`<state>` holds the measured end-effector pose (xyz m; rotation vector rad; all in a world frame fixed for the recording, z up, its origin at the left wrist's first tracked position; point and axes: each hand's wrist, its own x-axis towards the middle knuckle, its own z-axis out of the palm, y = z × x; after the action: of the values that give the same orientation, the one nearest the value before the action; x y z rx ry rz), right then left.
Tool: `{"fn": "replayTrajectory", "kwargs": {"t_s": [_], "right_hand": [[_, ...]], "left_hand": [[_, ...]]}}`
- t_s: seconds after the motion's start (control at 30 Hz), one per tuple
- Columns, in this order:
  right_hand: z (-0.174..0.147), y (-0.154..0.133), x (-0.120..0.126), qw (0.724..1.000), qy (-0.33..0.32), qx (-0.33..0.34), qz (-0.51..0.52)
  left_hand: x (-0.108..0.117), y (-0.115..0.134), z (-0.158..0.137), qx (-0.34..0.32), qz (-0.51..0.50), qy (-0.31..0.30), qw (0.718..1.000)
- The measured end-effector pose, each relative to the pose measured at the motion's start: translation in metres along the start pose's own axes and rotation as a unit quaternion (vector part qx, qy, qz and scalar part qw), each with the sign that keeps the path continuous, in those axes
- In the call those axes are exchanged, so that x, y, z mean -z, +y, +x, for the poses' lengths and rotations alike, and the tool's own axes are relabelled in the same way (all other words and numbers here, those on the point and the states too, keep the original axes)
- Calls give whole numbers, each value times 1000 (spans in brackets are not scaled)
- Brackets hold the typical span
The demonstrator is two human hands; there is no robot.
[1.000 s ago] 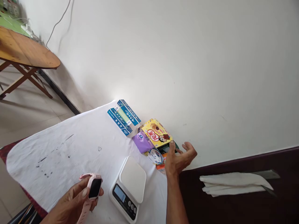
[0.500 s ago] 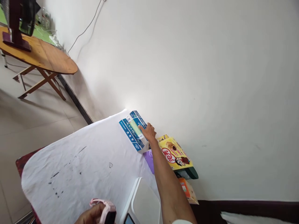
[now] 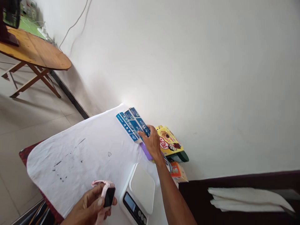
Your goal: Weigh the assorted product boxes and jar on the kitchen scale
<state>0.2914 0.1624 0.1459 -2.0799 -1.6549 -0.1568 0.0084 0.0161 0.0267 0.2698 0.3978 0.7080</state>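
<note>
Pink watch [image 3: 109, 197] near edge of scale [image 3: 140, 191]

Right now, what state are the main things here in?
Pink watch: held by left hand, screen dark.
Blue-and-white packaging: touched by right hand; open or shut, unclear.
White scale: display pale blue, unreadable.
Yellow box: printed side showing, partly hidden.
White tablecloth: spread out.
Wooden table: unfolded.

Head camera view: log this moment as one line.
left hand: holding pink watch | right hand: gripping blue box | white scale: on white cloth | yellow box: near right hand
</note>
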Motion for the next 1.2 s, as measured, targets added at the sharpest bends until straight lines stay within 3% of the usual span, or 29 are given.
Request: {"fn": "replayTrajectory", "kwargs": {"t_s": [0.1, 0.23, 0.4, 0.57, 0.7, 0.9, 1.03, 1.13, 1.2], "right_hand": [[-77, 3, 24, 999, -11, 3, 49], [-167, 13, 41, 995, -32, -71, 68], [-226, 20, 43, 990, -32, -123, 66], [-236, 23, 37, 991, -38, -124, 40], [-236, 23, 46, 992, -50, -111, 24], [-241, 12, 74, 988, 115, -104, 11], [-241, 4, 75, 984, 153, -92, 19], [-239, 4, 68, 987, 135, -91, 6], [-237, 6, 61, 992, 81, -99, -2]], "left_hand": [[-3, 4, -7, 15, 12, 28, 999], [-1, 9, -13, 27, 34, 20, 999], [7, 10, -13, 36, 59, -14, 998], [7, 10, -14, 20, 73, -1, 997], [-1, 11, -17, 5, 92, 8, 996], [-1, 12, -17, -7, 107, 11, 994], [4, 11, -16, -4, 107, 3, 994], [4, 11, -17, -7, 109, 1, 994], [4, 11, -17, -11, 106, 0, 994]]}}
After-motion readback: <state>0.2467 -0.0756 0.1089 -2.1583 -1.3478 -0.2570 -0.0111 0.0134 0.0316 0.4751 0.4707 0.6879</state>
